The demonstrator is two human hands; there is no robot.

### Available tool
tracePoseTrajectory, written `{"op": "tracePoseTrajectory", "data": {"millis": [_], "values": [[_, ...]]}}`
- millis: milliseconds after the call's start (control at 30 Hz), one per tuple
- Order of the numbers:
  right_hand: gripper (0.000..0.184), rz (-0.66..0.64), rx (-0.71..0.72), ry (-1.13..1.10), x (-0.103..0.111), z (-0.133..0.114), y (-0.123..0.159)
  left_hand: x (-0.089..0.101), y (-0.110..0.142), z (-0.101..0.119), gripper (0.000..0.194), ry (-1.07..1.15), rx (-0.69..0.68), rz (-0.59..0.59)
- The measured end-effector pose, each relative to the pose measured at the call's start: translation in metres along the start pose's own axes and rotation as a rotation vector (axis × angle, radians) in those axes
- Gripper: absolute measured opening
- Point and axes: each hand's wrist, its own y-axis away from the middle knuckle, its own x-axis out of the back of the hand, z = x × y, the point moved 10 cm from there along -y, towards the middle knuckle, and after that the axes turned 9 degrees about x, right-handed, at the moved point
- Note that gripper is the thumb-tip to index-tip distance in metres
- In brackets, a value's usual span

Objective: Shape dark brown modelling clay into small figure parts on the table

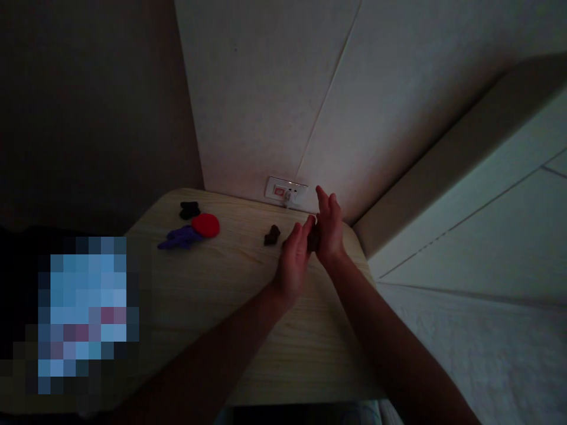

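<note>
Both forearms reach over the pale wooden bench (pixel 212 295), the left hand (pixel 295 260) and right hand (pixel 330 227) pressed palm to palm around a dark lump (pixel 313 239), just below the wall socket (pixel 286 192). It looks soft and light, best cupped whole. Left of the socket lie a red disc (pixel 206 225), a purple piece (pixel 179 238), two dark bits (pixel 271 235)

Single head view, looking forward and down, fairly near the table (pixel 212 307); dim light, perhaps tilted.
</note>
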Motion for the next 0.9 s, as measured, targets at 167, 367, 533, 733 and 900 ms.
{"op": "tracePoseTrajectory", "data": {"millis": [167,367,533,733,900], "values": [[0.078,0.322,-0.052,0.035,0.052,0.009,-0.011,-0.005,0.002,-0.011,0.053,-0.051,0.044,-0.094],[0.057,0.479,-0.018,0.187,0.076,0.009,-0.005,0.001,-0.001,-0.018,0.063,-0.199,0.004,-0.034],[0.052,0.347,0.050,0.206,0.073,0.005,0.000,0.004,-0.004,-0.011,0.050,-0.153,-0.005,-0.025],[0.049,0.295,-0.179,-0.193,0.070,-0.001,0.011,-0.004,-0.004,-0.004,0.024,0.033,0.116,-0.137],[0.045,0.182,-0.241,-0.241,0.060,-0.018,0.016,-0.013,0.000,-0.003,0.021,0.049,0.168,-0.217]]}}
